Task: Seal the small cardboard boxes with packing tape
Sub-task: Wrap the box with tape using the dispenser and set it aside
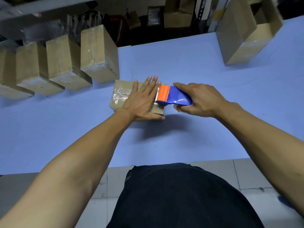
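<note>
A small cardboard box (pixel 120 93) lies flat on the blue table (pixel 189 66), with clear tape shining across its top. My left hand (pixel 141 99) presses flat on the box, fingers straight, and hides most of its right half. My right hand (pixel 199 100) grips a blue and orange tape dispenser (pixel 172 96). The dispenser's orange roller and toothed blade sit at the box's right end, next to my left fingertips.
A row of several taped cardboard boxes (pixel 98 55) stands at the back left. A large open cardboard box (pixel 243 35) stands at the back right. Shelves with packages lie behind the table. The table's near edge runs just in front of my body.
</note>
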Tool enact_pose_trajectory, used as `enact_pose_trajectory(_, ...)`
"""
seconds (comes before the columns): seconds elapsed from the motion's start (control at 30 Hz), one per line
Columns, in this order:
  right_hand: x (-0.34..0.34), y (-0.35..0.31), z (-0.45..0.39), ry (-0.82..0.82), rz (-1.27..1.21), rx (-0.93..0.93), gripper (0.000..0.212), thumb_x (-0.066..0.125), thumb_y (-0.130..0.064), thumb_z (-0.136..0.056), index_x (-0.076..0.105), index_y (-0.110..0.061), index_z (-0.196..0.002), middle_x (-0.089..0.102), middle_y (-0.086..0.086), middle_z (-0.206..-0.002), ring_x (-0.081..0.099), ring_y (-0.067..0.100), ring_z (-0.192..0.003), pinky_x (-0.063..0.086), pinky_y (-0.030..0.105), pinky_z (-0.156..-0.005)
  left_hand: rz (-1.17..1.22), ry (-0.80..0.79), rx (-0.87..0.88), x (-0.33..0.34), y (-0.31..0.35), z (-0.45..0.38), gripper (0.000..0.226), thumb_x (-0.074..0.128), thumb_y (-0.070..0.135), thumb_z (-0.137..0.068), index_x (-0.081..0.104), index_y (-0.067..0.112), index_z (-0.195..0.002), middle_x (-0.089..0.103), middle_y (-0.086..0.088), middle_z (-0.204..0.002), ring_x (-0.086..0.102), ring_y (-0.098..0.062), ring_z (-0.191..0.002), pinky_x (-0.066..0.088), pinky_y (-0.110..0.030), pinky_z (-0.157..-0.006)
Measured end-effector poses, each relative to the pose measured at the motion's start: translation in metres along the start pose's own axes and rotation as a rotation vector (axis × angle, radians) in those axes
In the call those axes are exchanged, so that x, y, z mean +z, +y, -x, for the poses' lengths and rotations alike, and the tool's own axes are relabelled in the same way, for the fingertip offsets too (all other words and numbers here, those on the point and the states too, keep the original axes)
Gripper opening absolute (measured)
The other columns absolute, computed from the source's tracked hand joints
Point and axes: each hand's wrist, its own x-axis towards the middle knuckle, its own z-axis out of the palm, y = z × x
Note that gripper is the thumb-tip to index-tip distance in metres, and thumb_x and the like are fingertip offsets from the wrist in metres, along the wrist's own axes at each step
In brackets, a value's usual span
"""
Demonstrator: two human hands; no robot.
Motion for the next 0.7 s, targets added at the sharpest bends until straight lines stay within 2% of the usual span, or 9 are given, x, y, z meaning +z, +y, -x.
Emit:
enact_pose_trajectory(0.1,0.005,-0.005,0.002,-0.005,-0.041,0.015,0.077,0.064,-0.057,-0.086,0.033,-0.032,-0.152,0.062,0.002,-0.118,0.06,0.028,-0.103,0.043,0.032,-0.075,0.033,0.016,-0.008,0.004,-0.003,0.005,0.123,0.042,0.091,-0.07,0.004,0.015,-0.159,-0.005,-0.003,-0.167,-0.006,-0.025,-0.154,0.004,-0.064,-0.117)
enact_pose_trajectory(0.23,0.012,0.014,0.032,-0.05,-0.105,0.13,0.076,0.065,-0.059,-0.083,0.034,-0.036,-0.149,0.062,-0.001,-0.115,0.06,0.028,-0.104,0.045,0.034,-0.08,0.02,0.01,0.0,0.005,-0.005,0.005,0.122,0.037,0.092,-0.072,0.003,0.014,-0.159,-0.006,-0.003,-0.167,-0.007,-0.024,-0.154,0.002,-0.062,-0.118)
enact_pose_trajectory(0.43,0.01,0.016,0.028,-0.096,0.031,0.123,0.075,0.064,-0.05,-0.086,0.032,-0.033,-0.152,0.06,0.005,-0.114,0.06,0.032,-0.104,0.039,0.034,-0.072,0.077,-0.007,-0.013,-0.001,-0.003,0.002,0.124,0.032,0.095,-0.067,0.006,0.016,-0.159,0.001,-0.001,-0.168,-0.007,-0.022,-0.154,-0.003,-0.064,-0.117)
enact_pose_trajectory(0.5,0.011,0.011,0.023,-0.102,0.068,0.121,0.075,0.062,-0.048,-0.088,0.031,-0.032,-0.153,0.06,0.006,-0.115,0.059,0.033,-0.104,0.037,0.033,-0.07,0.22,0.02,-0.087,-0.005,0.003,-0.002,0.112,0.03,0.09,-0.072,0.019,0.017,-0.157,0.018,0.0,-0.164,0.005,-0.02,-0.153,-0.004,-0.064,-0.118)
enact_pose_trajectory(0.57,0.011,0.006,0.023,-0.115,0.09,0.126,0.073,0.06,-0.048,-0.088,0.03,-0.032,-0.153,0.059,0.006,-0.114,0.06,0.033,-0.1,0.035,0.032,-0.067,0.317,0.1,-0.202,-0.007,0.013,-0.007,0.089,0.031,0.077,-0.083,0.035,0.019,-0.15,0.036,0.001,-0.154,0.023,-0.02,-0.147,-0.002,-0.065,-0.117)
enact_pose_trajectory(0.63,0.009,0.003,0.022,-0.123,0.121,0.126,0.073,0.059,-0.051,-0.088,0.03,-0.031,-0.152,0.058,0.006,-0.114,0.06,0.033,-0.098,0.034,0.032,-0.066,0.283,0.127,-0.265,-0.008,0.023,-0.014,0.072,0.034,0.063,-0.089,0.04,0.02,-0.145,0.042,0.001,-0.147,0.031,-0.021,-0.14,0.0,-0.067,-0.115)
enact_pose_trajectory(0.7,0.004,-0.001,0.019,-0.133,0.15,0.119,0.075,0.057,-0.063,-0.086,0.033,-0.031,-0.149,0.059,0.004,-0.112,0.061,0.033,-0.096,0.035,0.031,-0.065,0.243,0.125,-0.285,-0.006,0.028,-0.017,0.064,0.035,0.055,-0.09,0.042,0.02,-0.143,0.044,0.001,-0.143,0.033,-0.023,-0.136,0.001,-0.069,-0.114)
